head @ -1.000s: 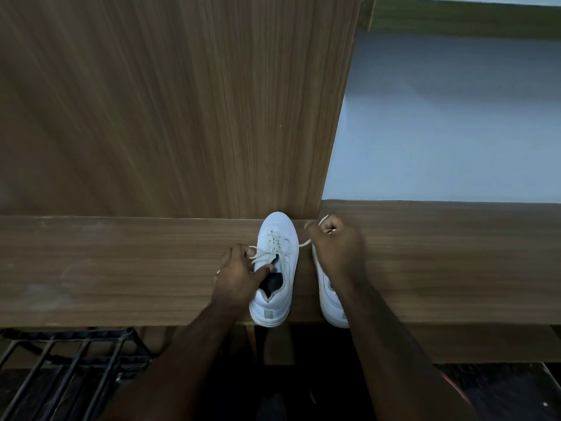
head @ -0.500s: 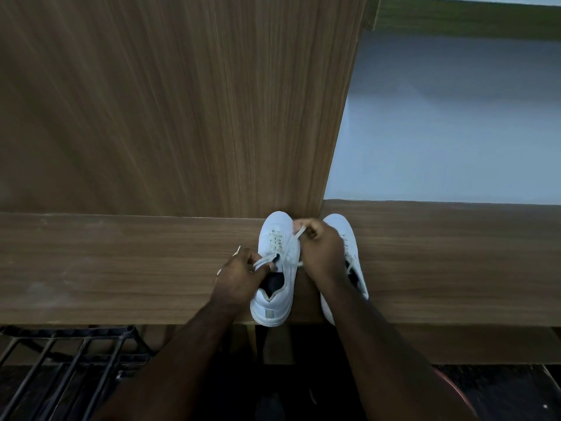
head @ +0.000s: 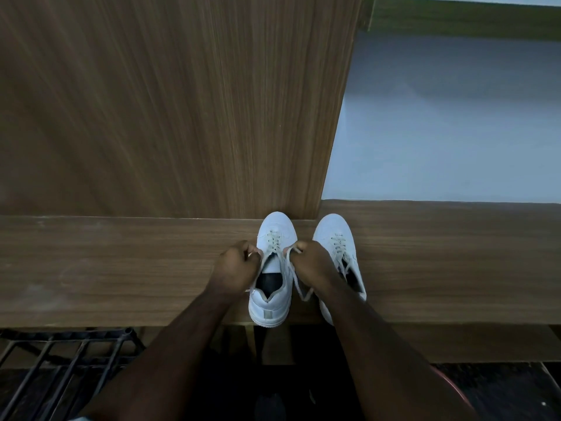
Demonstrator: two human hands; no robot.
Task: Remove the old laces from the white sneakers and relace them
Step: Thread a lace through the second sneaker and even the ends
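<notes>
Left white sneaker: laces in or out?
Partly in: white lace crosses the lower eyelets of the left white sneaker; top ends pulled free.

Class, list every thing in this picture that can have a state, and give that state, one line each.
left sneaker: upright on the shelf, laced only in its front eyelets, top open
right sneaker: upright beside it, lace still through its eyelets
lace: loose end trailing between the sneakers
left hand: pinching a lace end
right hand: pinching the lace
</notes>
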